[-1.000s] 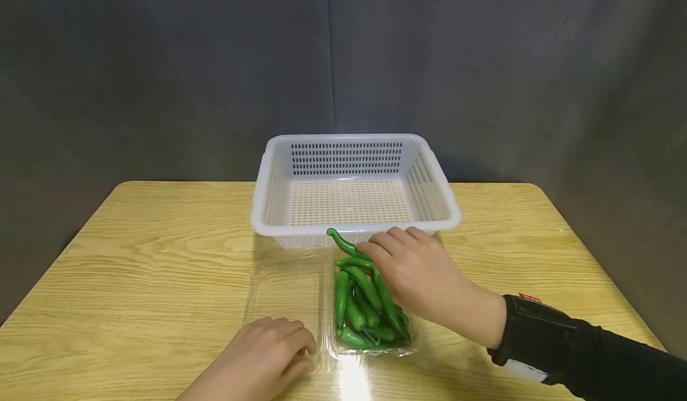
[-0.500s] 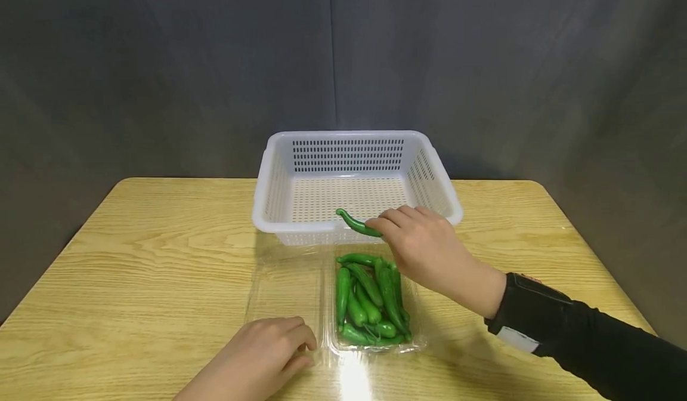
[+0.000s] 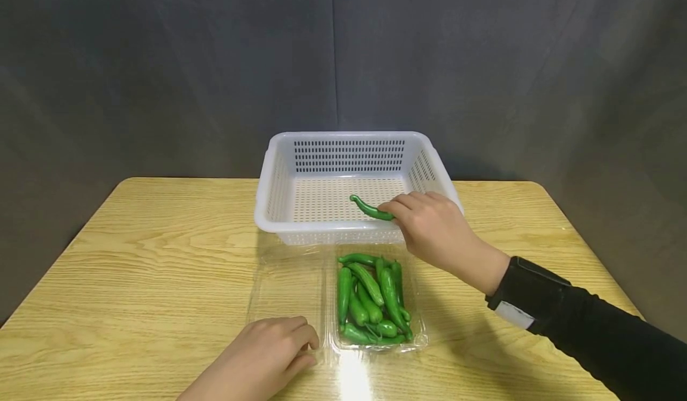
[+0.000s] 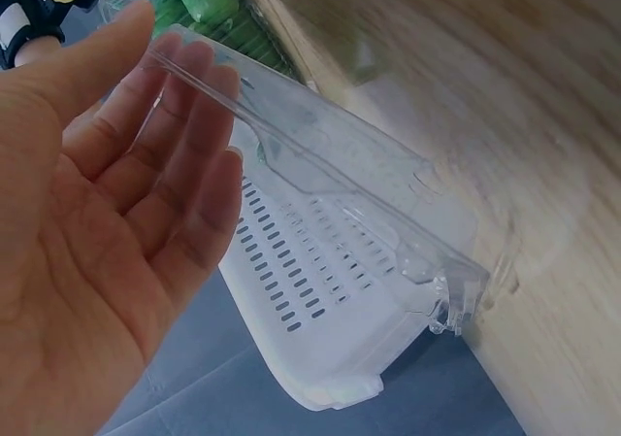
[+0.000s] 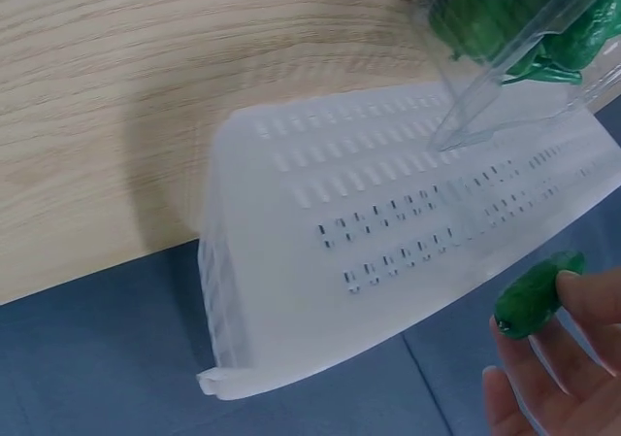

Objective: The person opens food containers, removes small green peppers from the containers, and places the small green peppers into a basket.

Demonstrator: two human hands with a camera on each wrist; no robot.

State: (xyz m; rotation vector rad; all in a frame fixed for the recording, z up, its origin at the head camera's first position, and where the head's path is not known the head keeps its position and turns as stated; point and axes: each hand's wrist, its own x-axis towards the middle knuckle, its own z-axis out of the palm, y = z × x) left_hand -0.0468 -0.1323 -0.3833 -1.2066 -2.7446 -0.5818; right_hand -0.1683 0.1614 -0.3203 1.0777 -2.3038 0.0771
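My right hand (image 3: 435, 225) pinches a green chili pepper (image 3: 367, 209) between thumb and fingers, above the near rim of the white perforated basket (image 3: 343, 226). The right wrist view shows this pepper (image 5: 539, 295) at the fingertips, outside the near basket wall in the picture. Several more green peppers (image 3: 370, 293) lie in a clear plastic clamshell box (image 3: 421, 338) in front of the basket. Its lid (image 3: 287, 287) lies folded out to the left. My left hand (image 3: 274, 350) rests at the lid's near edge, fingers loosely bent, thumb apart from them; the clear edge (image 4: 330, 174) crosses before its fingertips.
A pale wood table (image 3: 161, 258) carries everything, with the basket near its far edge. Behind it hangs a dark grey curtain (image 3: 214, 73). The basket has nothing visible on its slotted floor.
My right hand has lifted the pepper out of the box and carried it forward, up and slightly right to the basket's rim. The left hand has stayed at the lid.
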